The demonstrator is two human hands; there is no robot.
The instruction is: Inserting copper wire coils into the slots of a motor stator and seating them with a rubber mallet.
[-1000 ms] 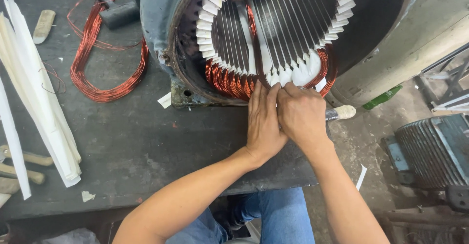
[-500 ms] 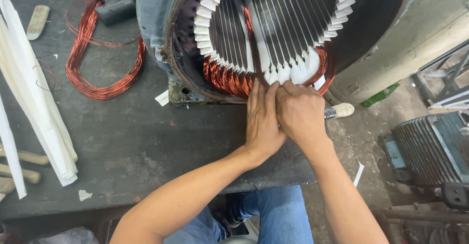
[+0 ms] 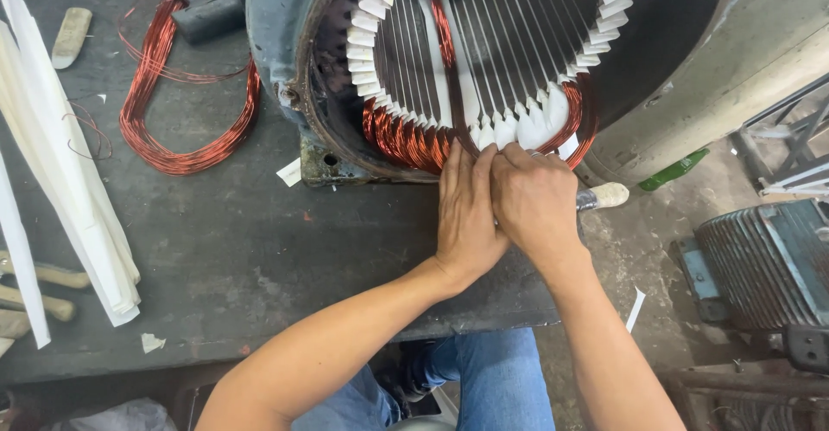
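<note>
The motor stator (image 3: 518, 60) lies on its side on the dark workbench (image 3: 224, 250), its bore axis running toward the camera and its open mouth facing the person. Inside, white slot liners (image 3: 509, 124) ring the bore and copper windings (image 3: 406, 137) fill its lower rim. The left hand (image 3: 466, 215) and right hand (image 3: 535, 202) press side by side, fingers flat against the windings at the bottom edge, clamping nothing. A loose copper coil (image 3: 173, 103) lies well left, white paper strips (image 3: 60, 180) beyond; the bench edge runs just below the wrists.
</note>
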